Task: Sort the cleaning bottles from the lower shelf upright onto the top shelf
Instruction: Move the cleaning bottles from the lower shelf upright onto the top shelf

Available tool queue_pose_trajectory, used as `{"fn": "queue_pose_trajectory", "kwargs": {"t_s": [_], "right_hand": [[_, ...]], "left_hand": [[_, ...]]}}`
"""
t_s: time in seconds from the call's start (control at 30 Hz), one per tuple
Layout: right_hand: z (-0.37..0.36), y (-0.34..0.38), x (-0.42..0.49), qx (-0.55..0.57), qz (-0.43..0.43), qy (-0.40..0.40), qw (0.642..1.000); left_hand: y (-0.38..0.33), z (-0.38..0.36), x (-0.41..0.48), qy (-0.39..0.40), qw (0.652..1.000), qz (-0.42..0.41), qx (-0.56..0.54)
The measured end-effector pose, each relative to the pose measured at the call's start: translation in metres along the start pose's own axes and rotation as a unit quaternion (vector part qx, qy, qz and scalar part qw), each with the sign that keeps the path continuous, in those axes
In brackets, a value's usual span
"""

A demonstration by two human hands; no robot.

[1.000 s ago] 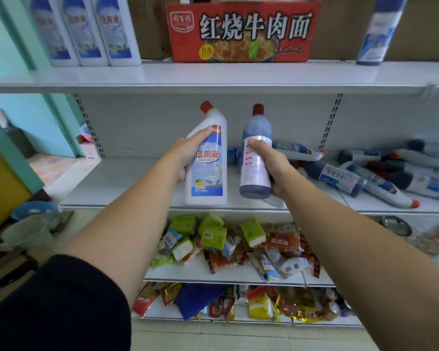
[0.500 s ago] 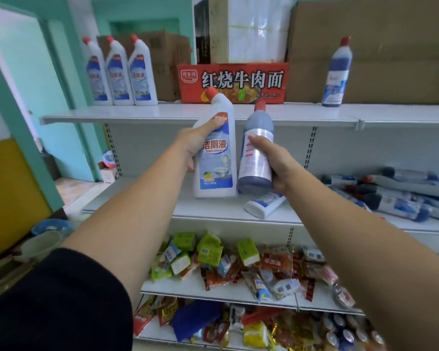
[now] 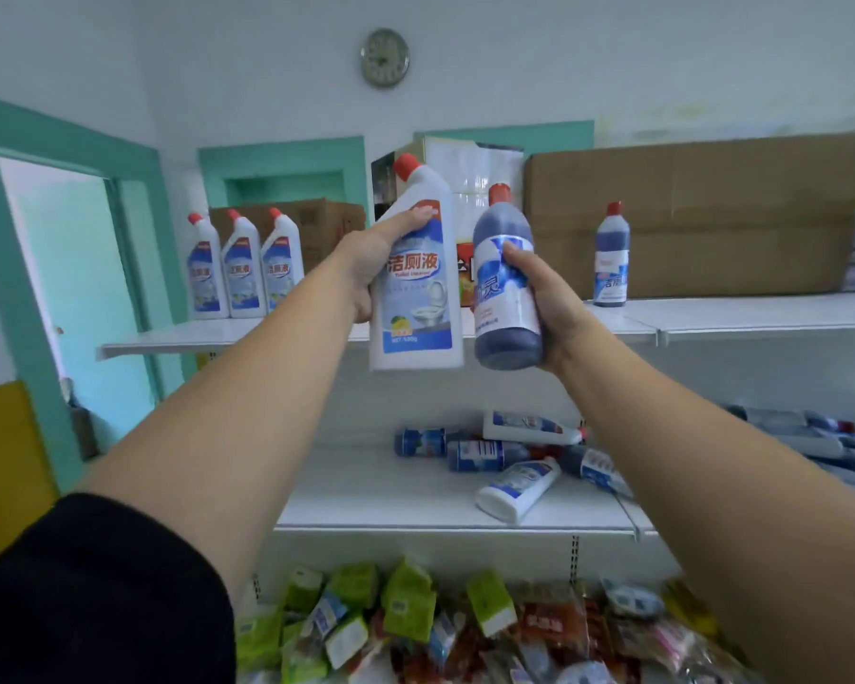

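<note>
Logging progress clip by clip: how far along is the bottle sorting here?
Done: three white toilet-cleaner bottles stand upright at the left of the top shelf, one blue bottle further right. In hand: the left hand grips a white toilet-cleaner bottle, the right hand a dark blue bottle, neither set down yet. Left: several bottles lie sideways on the lower shelf.

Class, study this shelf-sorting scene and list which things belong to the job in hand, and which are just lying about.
Belong to the job: white bottle in the left hand; dark blue bottle in the right hand; lying bottles on the lower shelf; top shelf.

Just lying about: wall clock; cardboard box; snack packets.
</note>
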State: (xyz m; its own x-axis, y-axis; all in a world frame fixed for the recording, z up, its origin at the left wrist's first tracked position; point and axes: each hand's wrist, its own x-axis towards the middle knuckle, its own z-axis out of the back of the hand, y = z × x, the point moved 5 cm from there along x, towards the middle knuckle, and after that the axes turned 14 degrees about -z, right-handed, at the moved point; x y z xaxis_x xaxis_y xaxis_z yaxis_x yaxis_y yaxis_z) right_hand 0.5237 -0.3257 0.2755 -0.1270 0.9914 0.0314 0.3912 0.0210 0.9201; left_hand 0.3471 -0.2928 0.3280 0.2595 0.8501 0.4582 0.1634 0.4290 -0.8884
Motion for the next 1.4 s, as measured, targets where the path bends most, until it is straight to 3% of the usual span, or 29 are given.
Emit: {"fn": "queue_pose_trajectory", "kwargs": {"t_s": [0.17, 0.37, 0.53, 0.73, 0.97, 1.2, 1.4], "right_hand": [[-0.002, 0.010, 0.003, -0.041, -0.011, -0.011, 0.999], [-0.002, 0.013, 0.014, -0.099, 0.064, -0.035, 0.992], [-0.001, 0.016, 0.019, -0.098, 0.037, -0.072, 0.992], [-0.017, 0.017, 0.035, -0.151, 0.092, -0.053, 0.983], [-0.059, 0.005, 0.081, -0.120, 0.118, -0.053, 0.984], [-0.103, -0.015, 0.141, -0.064, 0.091, -0.068, 0.991], [-0.131, -0.025, 0.201, -0.116, 0.104, -0.087, 0.984]], "left_hand": [[-0.003, 0.001, 0.007, 0.016, 1.000, -0.008, -0.010], [0.007, 0.000, 0.011, 0.015, 1.000, -0.007, -0.020], [0.011, 0.002, 0.017, 0.031, 0.999, -0.013, -0.018], [0.015, 0.024, 0.029, 0.009, 0.999, -0.038, 0.010], [0.016, 0.088, 0.046, -0.023, 0.995, -0.085, 0.039], [0.021, 0.176, 0.062, -0.087, 0.990, -0.104, 0.039], [0.032, 0.252, 0.084, -0.169, 0.978, -0.108, 0.058]]}}
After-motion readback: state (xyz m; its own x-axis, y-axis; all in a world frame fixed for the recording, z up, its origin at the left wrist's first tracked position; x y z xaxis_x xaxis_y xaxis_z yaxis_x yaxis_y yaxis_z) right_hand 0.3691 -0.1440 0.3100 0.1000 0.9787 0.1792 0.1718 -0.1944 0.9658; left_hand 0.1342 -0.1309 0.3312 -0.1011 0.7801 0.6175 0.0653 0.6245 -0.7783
